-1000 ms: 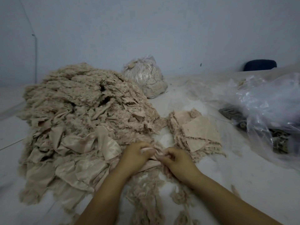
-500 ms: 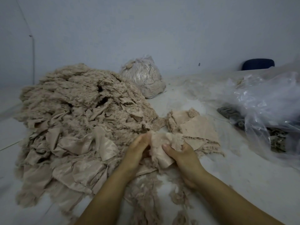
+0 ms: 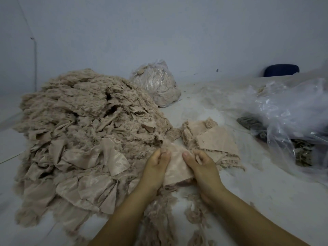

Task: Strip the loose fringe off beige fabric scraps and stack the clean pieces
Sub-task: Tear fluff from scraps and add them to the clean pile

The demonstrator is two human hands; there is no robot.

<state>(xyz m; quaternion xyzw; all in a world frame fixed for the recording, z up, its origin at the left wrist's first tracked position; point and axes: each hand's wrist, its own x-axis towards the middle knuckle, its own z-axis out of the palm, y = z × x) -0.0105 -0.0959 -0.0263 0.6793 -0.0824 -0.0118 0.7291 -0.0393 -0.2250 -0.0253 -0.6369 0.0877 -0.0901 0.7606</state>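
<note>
Between both hands, unlabelled scrap

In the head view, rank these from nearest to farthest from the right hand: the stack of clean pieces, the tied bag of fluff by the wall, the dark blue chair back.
From the right hand:
1. Stack of clean pieces, just beyond it, slightly right.
2. Tied bag of fluff, farther back, left, near the wall.
3. Dark blue chair back, far right at the wall.

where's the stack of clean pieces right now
In the head view, the stack of clean pieces lies right of the big scrap pile, just beyond the right hand.
</note>
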